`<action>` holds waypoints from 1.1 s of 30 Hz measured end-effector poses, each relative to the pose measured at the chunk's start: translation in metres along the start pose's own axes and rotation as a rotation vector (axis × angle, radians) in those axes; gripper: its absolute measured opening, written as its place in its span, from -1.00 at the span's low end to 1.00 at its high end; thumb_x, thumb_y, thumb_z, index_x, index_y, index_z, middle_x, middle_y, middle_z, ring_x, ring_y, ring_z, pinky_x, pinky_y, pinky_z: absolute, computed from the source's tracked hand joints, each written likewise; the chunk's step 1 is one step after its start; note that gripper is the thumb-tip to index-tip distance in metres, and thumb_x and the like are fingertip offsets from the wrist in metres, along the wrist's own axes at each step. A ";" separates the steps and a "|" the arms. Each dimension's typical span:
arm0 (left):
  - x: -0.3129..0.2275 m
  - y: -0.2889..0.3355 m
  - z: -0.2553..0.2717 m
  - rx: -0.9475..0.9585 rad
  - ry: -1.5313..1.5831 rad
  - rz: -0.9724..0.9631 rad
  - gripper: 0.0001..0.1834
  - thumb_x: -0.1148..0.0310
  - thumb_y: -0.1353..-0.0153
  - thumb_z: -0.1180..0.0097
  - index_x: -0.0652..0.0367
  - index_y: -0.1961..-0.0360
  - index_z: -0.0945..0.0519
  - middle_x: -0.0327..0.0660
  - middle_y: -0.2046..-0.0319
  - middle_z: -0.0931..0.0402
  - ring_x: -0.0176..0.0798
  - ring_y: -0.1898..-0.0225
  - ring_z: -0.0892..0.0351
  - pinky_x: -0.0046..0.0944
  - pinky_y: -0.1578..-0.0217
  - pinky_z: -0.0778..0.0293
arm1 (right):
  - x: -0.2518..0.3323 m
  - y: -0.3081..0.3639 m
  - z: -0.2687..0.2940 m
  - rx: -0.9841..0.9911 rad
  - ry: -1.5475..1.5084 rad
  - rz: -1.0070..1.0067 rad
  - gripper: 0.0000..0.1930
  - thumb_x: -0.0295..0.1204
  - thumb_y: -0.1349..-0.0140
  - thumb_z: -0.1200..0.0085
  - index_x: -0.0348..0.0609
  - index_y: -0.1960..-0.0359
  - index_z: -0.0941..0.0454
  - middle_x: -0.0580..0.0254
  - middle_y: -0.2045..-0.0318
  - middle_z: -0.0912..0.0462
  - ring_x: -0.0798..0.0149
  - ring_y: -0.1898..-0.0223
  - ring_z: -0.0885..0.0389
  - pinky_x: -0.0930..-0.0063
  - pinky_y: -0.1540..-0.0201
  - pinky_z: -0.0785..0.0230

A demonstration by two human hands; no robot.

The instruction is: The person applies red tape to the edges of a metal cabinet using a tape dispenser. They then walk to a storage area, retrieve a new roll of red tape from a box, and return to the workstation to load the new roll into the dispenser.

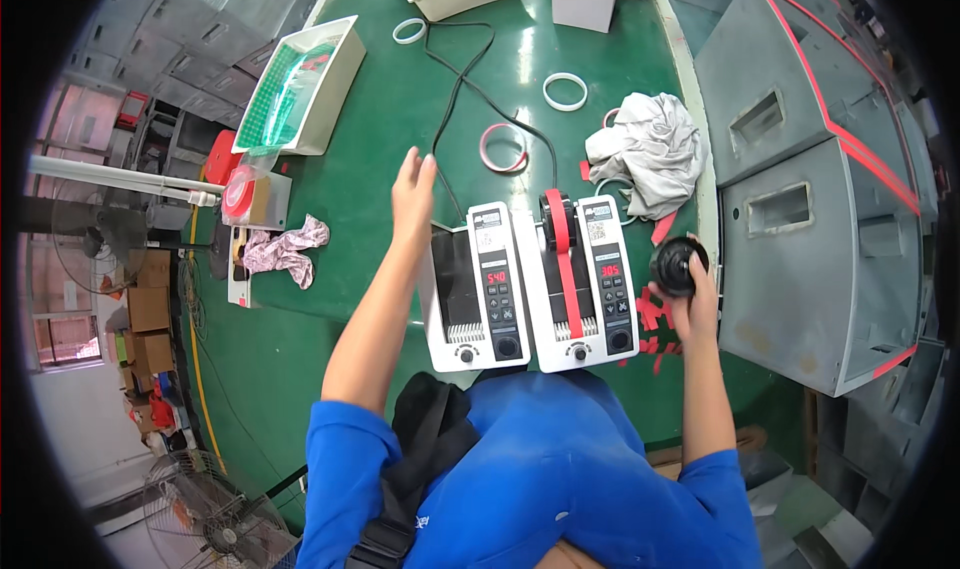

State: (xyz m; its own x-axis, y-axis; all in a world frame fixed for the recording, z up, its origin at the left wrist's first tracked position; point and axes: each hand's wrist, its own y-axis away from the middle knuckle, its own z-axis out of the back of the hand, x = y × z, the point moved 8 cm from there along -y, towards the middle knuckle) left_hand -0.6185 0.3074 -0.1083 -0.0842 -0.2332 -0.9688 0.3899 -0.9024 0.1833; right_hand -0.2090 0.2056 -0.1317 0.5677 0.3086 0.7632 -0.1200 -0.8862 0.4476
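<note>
Blue fabric of the person's shirt (550,449) fills the bottom middle of the frame. Just beyond it, at the centre, two white machines stand side by side on a green surface (350,194): the left dispenser (478,289) and the right dispenser (606,289), which carries red tape (563,244) running down toward its front edge. Right of them lie scattered red scraps (655,314). At right of centre, the right hand (693,304) has its fingers curled around a black round reel (672,269). Left of centre, above the left dispenser's corner, the left hand (412,194) is open with fingers extended, holding nothing visible. Farther up lie a crumpled grey-white cloth (645,154) at right, a pinkish ring (484,149), then a white ring (546,92). A cream bin (345,84) sits at upper left, a white box (585,9) at the top.
</note>
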 end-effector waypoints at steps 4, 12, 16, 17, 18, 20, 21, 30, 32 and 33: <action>-0.038 0.088 0.039 -0.112 -0.004 -0.259 -0.56 0.36 -0.27 0.07 0.35 -0.13 -0.31 0.00 -0.11 -0.31 -0.21 -0.14 -0.30 -0.24 -0.16 -0.21 | -0.016 -0.053 0.012 -0.022 0.352 -0.031 -0.54 -0.29 -0.21 -0.01 -0.07 -0.13 -0.22 0.16 0.08 -0.43 0.24 0.17 -0.54 0.25 0.31 -0.57; -0.024 0.234 0.080 -0.245 -0.191 -0.413 -0.71 0.59 -0.13 0.01 0.28 0.09 -0.50 -0.09 0.07 -0.42 -0.17 0.04 -0.42 -0.28 0.04 -0.35 | -0.047 -0.093 -0.013 0.229 1.326 0.519 -0.46 -0.36 -0.08 -0.09 -0.33 -0.10 -0.30 -0.06 -0.01 -0.44 0.07 -0.08 -0.38 0.34 -0.15 -0.15; 0.014 0.272 0.089 -0.112 -0.156 -0.235 -0.74 0.50 -0.14 -0.04 0.23 0.10 -0.51 -0.08 0.08 -0.42 -0.14 0.04 -0.43 -0.28 0.03 -0.34 | -0.037 -0.097 -0.004 0.345 1.443 0.714 -0.49 -0.46 -0.13 -0.05 -0.37 -0.12 -0.26 -0.08 -0.02 -0.41 0.18 -0.05 -0.39 0.38 -0.12 -0.19; 0.021 0.282 0.095 -0.066 -0.111 -0.234 -0.74 0.48 -0.16 -0.03 0.23 0.10 -0.51 -0.09 0.08 -0.41 -0.15 0.06 -0.44 -0.28 0.06 -0.35 | -0.033 -0.105 0.006 0.330 1.355 0.682 -0.49 -0.43 -0.14 -0.05 -0.38 -0.13 -0.26 -0.09 -0.01 -0.42 0.18 -0.04 -0.40 0.38 -0.11 -0.20; 0.032 0.289 0.100 0.015 -0.052 -0.190 -0.74 0.45 -0.18 -0.02 0.22 0.09 -0.51 -0.11 0.09 -0.41 -0.16 0.08 -0.45 -0.28 0.08 -0.37 | -0.032 -0.113 0.018 0.315 1.240 0.633 -0.48 -0.41 -0.16 -0.05 -0.39 -0.13 -0.25 -0.09 -0.01 -0.43 0.17 -0.04 -0.41 0.37 -0.10 -0.22; 0.051 0.303 0.126 0.072 -0.045 -0.155 -0.73 0.42 -0.21 0.02 0.22 0.06 -0.50 -0.11 0.10 -0.41 -0.15 0.12 -0.47 -0.27 0.13 -0.39 | -0.012 -0.113 0.025 0.261 1.523 0.915 -0.50 -0.36 -0.18 -0.02 -0.42 -0.10 -0.26 -0.12 0.03 -0.45 0.13 -0.01 -0.44 0.37 -0.07 -0.25; 0.055 0.309 0.145 0.074 -0.078 -0.208 -0.71 0.39 -0.22 0.02 0.21 0.04 -0.48 -0.12 0.10 -0.42 -0.15 0.14 -0.48 -0.27 0.15 -0.40 | -0.002 -0.123 0.043 0.110 1.442 0.751 -0.53 -0.35 -0.20 0.00 -0.43 -0.07 -0.29 -0.11 0.04 -0.47 0.09 0.02 -0.45 0.36 -0.05 -0.27; 0.122 0.388 0.377 -0.085 -0.240 -0.019 -0.71 0.40 -0.20 0.01 0.18 0.04 -0.49 -0.12 0.15 -0.49 -0.14 0.23 -0.55 -0.28 0.20 -0.47 | 0.023 0.069 -0.134 -0.289 1.013 1.308 -0.67 -0.46 -0.22 0.08 -0.39 0.01 -0.40 -0.03 0.06 -0.50 0.12 0.06 -0.49 0.36 -0.06 -0.29; 0.137 0.393 0.415 -0.115 -0.227 0.037 -0.71 0.42 -0.17 -0.01 0.20 0.06 -0.50 -0.10 0.16 -0.50 -0.16 0.23 -0.56 -0.27 0.21 -0.48 | -0.056 0.112 -0.224 0.114 0.984 1.250 -0.72 -0.49 -0.25 0.13 -0.37 0.03 -0.39 0.03 0.04 -0.47 0.19 -0.03 -0.40 0.39 -0.14 -0.18; 0.143 0.394 0.430 -0.127 -0.217 0.062 -0.71 0.43 -0.17 -0.02 0.20 0.06 -0.51 -0.11 0.16 -0.50 -0.18 0.22 -0.56 -0.28 0.20 -0.48 | -0.099 0.133 -0.267 0.236 0.965 1.250 -0.72 -0.50 -0.22 0.10 -0.34 0.04 -0.41 0.08 0.06 -0.47 0.21 -0.01 -0.40 0.40 -0.11 -0.19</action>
State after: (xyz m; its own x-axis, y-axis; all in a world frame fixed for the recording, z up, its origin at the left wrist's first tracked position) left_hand -0.8715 -0.2369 -0.1030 -0.2462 -0.3710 -0.8954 0.5114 -0.8345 0.2051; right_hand -0.4986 0.1492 -0.0236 -0.5026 -0.6077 0.6149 0.0816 -0.7415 -0.6660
